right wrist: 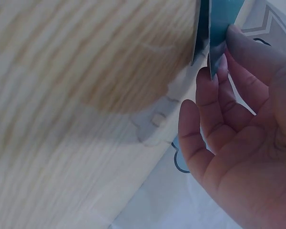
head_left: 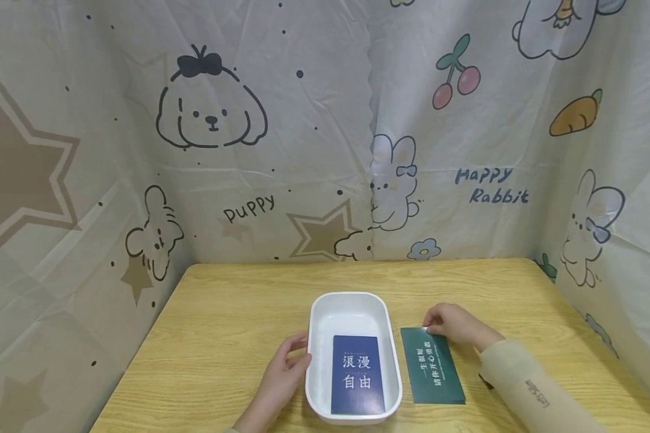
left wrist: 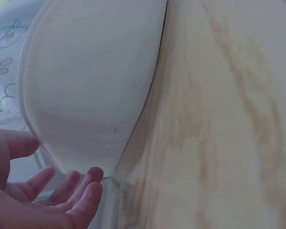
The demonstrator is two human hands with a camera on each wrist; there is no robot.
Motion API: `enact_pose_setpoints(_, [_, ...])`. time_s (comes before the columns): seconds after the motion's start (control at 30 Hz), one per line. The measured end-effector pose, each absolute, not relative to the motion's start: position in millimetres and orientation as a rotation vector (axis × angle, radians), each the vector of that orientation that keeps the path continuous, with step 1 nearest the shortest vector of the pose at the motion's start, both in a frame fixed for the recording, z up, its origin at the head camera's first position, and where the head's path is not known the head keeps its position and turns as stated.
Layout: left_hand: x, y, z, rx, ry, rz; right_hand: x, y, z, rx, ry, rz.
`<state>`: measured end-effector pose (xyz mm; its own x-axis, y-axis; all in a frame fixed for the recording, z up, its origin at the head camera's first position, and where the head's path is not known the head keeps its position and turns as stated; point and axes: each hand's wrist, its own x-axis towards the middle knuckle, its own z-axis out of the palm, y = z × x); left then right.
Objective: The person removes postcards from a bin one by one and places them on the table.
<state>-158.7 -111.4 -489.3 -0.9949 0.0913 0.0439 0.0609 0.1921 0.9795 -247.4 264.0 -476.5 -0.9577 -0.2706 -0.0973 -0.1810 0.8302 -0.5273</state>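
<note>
A white rectangular tray (head_left: 318,325) stands on the table with a navy blue card (head_left: 357,394), printed with white characters, lying in its near part. At its left side is my left hand (head_left: 285,370), the thumb at the rim and the relaxed fingers along the outer wall (left wrist: 95,95). To the right of the tray lies a green card (head_left: 432,376) with white writing. My right hand (head_left: 455,325) pinches its far edge between thumb and fingers. Close up in the right wrist view, the pinched green card (right wrist: 221,28) stands slightly apart from another card (right wrist: 201,38) under it.
The yellow wood-grain table (head_left: 238,300) reaches back to a pale curtain (head_left: 314,150) printed with cartoon animals, stars and fruit. The curtain also hangs along the left and right sides.
</note>
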Motion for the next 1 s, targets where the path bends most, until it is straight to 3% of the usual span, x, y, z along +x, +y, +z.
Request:
enact_pose_setpoints(0.57, [-152.8,-107.6,-478.9,0.322,2.899,1.596,-249.3,265.5,-481.3,-0.355,2.863,-0.778])
enact_pose_setpoints(1.0, [-151.7,-108.0,-479.7,0.325,2.936,1.500,-245.8,260.3,-477.5,-0.364,2.881,-0.745])
